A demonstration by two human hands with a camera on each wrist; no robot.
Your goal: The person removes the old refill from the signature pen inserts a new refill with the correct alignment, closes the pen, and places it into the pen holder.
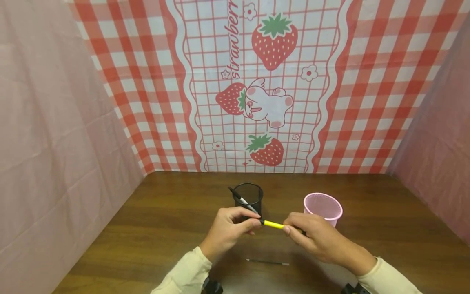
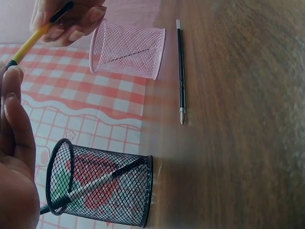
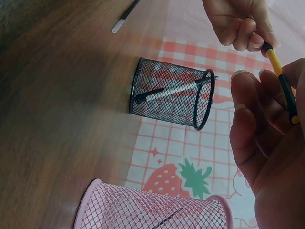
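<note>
Both hands hold a yellow-and-black pen (image 1: 273, 225) in front of the two cups, above the table. My left hand (image 1: 227, 228) pinches its black end between thumb and fingertips. My right hand (image 1: 319, 239) grips the other end, thumb along the barrel; the right wrist view shows a black section with a yellow tip by the palm. Below the hands, a thin dark pen refill (image 2: 181, 71) with a metal tip and a pale end lies on the wood. Behind the left hand, a black mesh cup (image 3: 171, 109) contains a white-and-black pen (image 1: 242, 199) leaning out over its rim.
A pink mesh cup (image 1: 323, 205) stands behind the right hand, with a thin dark stick (image 2: 128, 55) visible through its mesh. The brown wooden table (image 1: 147, 228) ends at a strawberry-print cloth (image 1: 271, 102) at the back. Pale pink cloth hangs on both sides.
</note>
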